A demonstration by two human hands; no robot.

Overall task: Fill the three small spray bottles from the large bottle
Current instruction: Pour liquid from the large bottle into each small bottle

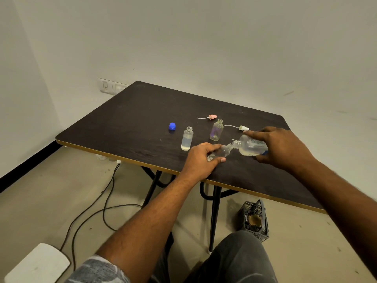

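The large bottle (pixel 252 147) lies tipped on its side in the right hand (pixel 279 148), fingers wrapped around its body, its open neck touching the mouth of a small spray bottle (pixel 220 153) that the left hand (pixel 201 160) clasps, tilted, near the front edge of the dark table (pixel 126 121); just behind stand two more uncapped small bottles, a straight one (pixel 187 141) and a rounded one (pixel 216 130); beyond them lie a blue cap (pixel 172 126), a pink sprayer head (pixel 212 117) and a white sprayer head (pixel 243 128); a black mesh basket (pixel 255 220) sits on the floor.
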